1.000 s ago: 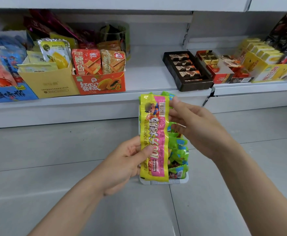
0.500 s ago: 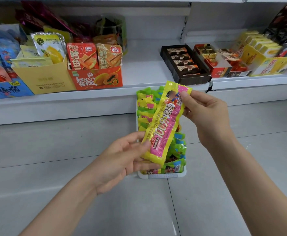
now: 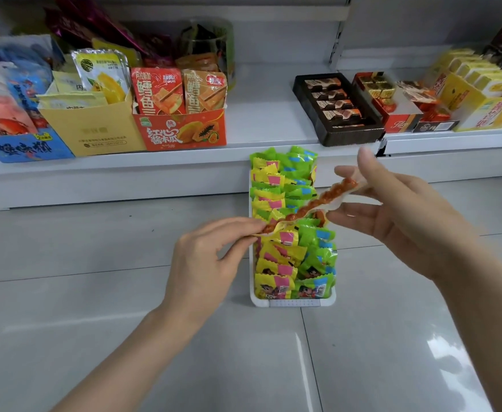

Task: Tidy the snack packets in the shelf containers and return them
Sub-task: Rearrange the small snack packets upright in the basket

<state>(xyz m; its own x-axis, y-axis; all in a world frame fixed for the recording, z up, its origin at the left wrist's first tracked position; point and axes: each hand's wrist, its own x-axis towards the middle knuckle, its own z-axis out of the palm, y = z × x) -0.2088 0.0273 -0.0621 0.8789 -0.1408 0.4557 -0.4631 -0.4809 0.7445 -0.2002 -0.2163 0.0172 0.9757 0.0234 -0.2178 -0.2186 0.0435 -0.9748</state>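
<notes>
**Two hands, one long packet held over a tray on the floor**

Two white shelf [image 3: 261,114] bays run across the back, low against the grey tiled floor [image 3: 95,292]. On the left bay sit a blue snack box [image 3: 26,147], a plain yellow carton [image 3: 95,129] with mango packets standing in it, and an orange papaya box [image 3: 181,132] holding two red-orange packets upright. On the right bay, well apart from those, lie a dark chocolate tray [image 3: 339,108], a red box [image 3: 398,114] just beside it, and a yellow display carton [image 3: 487,102] at the far right.

On the floor, just in front of the shelf edge, stands a narrow white container [image 3: 294,302]. It is packed with two rows of small snack packets [image 3: 288,263], yellow-and-pink on the left and green-and-blue on the right, overlapping one another from front to back.

Above the middle of that container a long snack packet [image 3: 309,205] is stretched on a slant, its lower end to the left and its higher end to the right. Its clear side faces up, showing a reddish-orange strip of food inside.

The left hand [image 3: 205,263] pinches the packet's lower end between thumb and forefinger, the other fingers curled beneath. The right hand [image 3: 404,215] holds the upper end between thumb and fingers, with the remaining fingers fairly straight and spread. Both forearms reach in from the bottom of the view.
</notes>
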